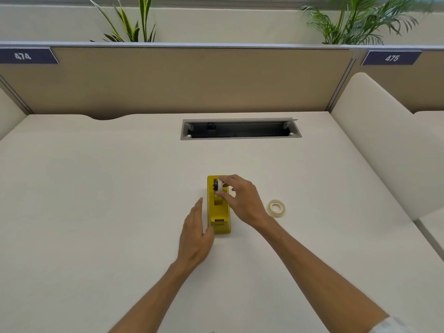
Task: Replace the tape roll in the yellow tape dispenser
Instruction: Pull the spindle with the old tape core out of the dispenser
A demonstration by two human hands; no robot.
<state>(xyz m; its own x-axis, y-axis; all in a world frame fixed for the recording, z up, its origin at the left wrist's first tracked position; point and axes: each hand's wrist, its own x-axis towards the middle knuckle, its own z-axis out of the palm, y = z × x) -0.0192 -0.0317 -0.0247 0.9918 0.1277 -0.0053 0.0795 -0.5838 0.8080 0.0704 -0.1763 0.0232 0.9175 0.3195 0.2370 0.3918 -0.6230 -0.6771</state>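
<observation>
The yellow tape dispenser stands lengthwise on the white desk, its cutter end toward me. My right hand reaches over its far end and pinches the small white roll seated in the slot. My left hand lies with straight fingers against the dispenser's left side, the thumb touching its near corner. A full roll of pale tape lies flat on the desk to the right, apart from both hands.
An open cable tray is set into the desk behind the dispenser. A beige partition closes the back, and a white curved divider bounds the right side. Plants stand behind the partition.
</observation>
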